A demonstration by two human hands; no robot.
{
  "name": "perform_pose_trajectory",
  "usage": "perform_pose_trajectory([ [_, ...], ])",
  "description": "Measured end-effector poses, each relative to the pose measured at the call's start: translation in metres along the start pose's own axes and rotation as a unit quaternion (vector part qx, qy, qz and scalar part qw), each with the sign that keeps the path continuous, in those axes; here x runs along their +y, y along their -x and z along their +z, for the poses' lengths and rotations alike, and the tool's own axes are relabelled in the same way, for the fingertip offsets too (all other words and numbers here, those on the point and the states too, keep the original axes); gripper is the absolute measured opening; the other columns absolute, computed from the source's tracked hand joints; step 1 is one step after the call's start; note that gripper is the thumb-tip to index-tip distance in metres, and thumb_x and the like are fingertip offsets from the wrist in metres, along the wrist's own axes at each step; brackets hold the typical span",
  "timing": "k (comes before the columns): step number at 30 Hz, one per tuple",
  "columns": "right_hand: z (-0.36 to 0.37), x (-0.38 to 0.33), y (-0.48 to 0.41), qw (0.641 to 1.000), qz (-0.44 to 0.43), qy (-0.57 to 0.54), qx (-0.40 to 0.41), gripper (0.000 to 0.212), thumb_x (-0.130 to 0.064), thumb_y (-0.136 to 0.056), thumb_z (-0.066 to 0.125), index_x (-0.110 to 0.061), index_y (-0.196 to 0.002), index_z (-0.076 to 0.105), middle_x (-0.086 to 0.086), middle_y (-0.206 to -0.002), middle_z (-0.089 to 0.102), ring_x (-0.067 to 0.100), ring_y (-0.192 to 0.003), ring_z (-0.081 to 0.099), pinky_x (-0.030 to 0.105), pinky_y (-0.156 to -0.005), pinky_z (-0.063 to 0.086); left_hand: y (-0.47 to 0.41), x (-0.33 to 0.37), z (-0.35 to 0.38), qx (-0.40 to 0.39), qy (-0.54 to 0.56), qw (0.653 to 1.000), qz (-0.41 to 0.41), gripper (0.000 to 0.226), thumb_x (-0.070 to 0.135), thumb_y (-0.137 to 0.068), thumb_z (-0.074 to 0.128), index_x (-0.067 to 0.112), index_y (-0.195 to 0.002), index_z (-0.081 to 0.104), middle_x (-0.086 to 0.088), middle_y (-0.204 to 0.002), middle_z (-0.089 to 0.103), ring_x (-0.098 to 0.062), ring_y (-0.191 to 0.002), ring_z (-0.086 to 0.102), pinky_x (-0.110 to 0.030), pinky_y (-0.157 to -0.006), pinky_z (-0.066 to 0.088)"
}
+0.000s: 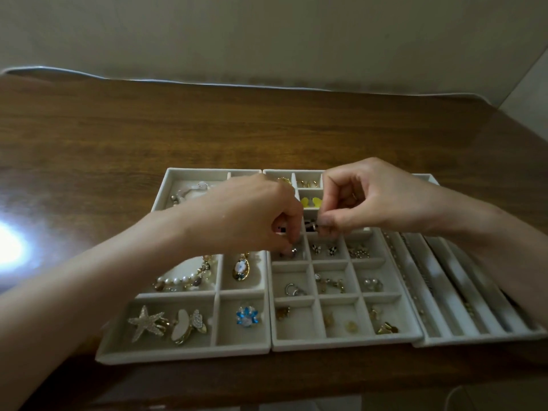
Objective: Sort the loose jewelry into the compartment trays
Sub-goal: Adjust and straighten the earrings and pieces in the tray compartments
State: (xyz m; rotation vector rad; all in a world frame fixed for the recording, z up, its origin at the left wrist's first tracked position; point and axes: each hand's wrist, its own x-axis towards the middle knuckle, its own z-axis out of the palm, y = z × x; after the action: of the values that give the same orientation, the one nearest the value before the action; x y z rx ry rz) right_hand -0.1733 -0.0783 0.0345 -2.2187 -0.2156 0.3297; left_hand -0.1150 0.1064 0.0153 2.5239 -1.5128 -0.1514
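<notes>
Above the middle grid tray (347,345), a small dark piece (310,226) is sitting pinched between the thumb and forefinger tips of the right hand (376,200), just beside the left hand (252,215). The left hand's curled fingers are pinching a small silver piece (293,251) down in a left-column compartment. A starfish clip (145,321) is lying in the left tray (184,355), all on a wooden table (267,129)
</notes>
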Motion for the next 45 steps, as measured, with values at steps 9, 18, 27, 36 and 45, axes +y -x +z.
perform_pose_trajectory([
  [9, -0.002, 0.002, 0.002, 0.999, -0.012, -0.047, 0.009, 0.012, -0.001, -0.075, 0.070, -0.007, -0.084, 0.064, 0.009, -0.080, 0.073, 0.021, -0.074, 0.071, 0.031, -0.067, 0.058, -0.003, 0.005, 0.009, 0.019, -0.034, 0.999, 0.000, 0.020, 0.040, -0.081, 0.064, 0.032, -0.072, 0.048, 0.018, -0.070, 0.043, 0.002, -0.065, 0.042, -0.016, -0.057, 0.037],
  [18, 0.004, 0.000, 0.003, 0.994, -0.065, -0.070, 0.055, 0.024, 0.011, -0.071, 0.070, -0.008, -0.083, 0.064, 0.002, -0.079, 0.071, 0.007, -0.074, 0.069, 0.012, -0.060, 0.049, -0.005, -0.005, -0.003, 0.006, 0.374, 0.923, -0.088, 0.037, 0.037, -0.064, 0.069, 0.014, -0.092, 0.064, -0.003, -0.085, 0.073, -0.015, -0.081, 0.069, -0.030, -0.079, 0.055],
  [27, 0.018, 0.000, 0.002, 0.990, -0.072, -0.025, 0.119, 0.023, 0.005, -0.068, 0.077, -0.012, -0.080, 0.066, 0.006, -0.078, 0.071, 0.014, -0.070, 0.071, 0.024, -0.064, 0.057, -0.006, -0.009, -0.004, 0.020, 0.398, 0.913, -0.090, 0.013, 0.004, -0.074, 0.072, 0.005, -0.083, 0.063, -0.008, -0.075, 0.068, -0.006, -0.063, 0.059, -0.014, -0.061, 0.046],
  [36, 0.026, 0.005, 0.002, 0.991, -0.092, 0.013, 0.101, 0.021, 0.001, -0.070, 0.077, -0.017, -0.079, 0.075, -0.005, -0.080, 0.073, 0.004, -0.078, 0.069, 0.020, -0.074, 0.055, -0.002, -0.013, -0.015, -0.066, 0.332, 0.938, -0.070, 0.014, 0.004, -0.071, 0.075, 0.011, -0.080, 0.067, 0.005, -0.072, 0.070, 0.001, -0.063, 0.061, -0.007, -0.060, 0.043],
  [45, 0.027, 0.010, 0.004, 0.990, -0.115, 0.013, 0.086, 0.017, 0.003, -0.071, 0.076, -0.013, -0.076, 0.075, -0.004, -0.080, 0.070, 0.007, -0.079, 0.067, 0.016, -0.071, 0.049, -0.001, -0.014, -0.014, -0.071, 0.292, 0.952, -0.051, 0.017, 0.005, -0.072, 0.076, 0.017, -0.082, 0.069, 0.004, -0.076, 0.071, -0.006, -0.071, 0.066, -0.011, -0.066, 0.047],
])
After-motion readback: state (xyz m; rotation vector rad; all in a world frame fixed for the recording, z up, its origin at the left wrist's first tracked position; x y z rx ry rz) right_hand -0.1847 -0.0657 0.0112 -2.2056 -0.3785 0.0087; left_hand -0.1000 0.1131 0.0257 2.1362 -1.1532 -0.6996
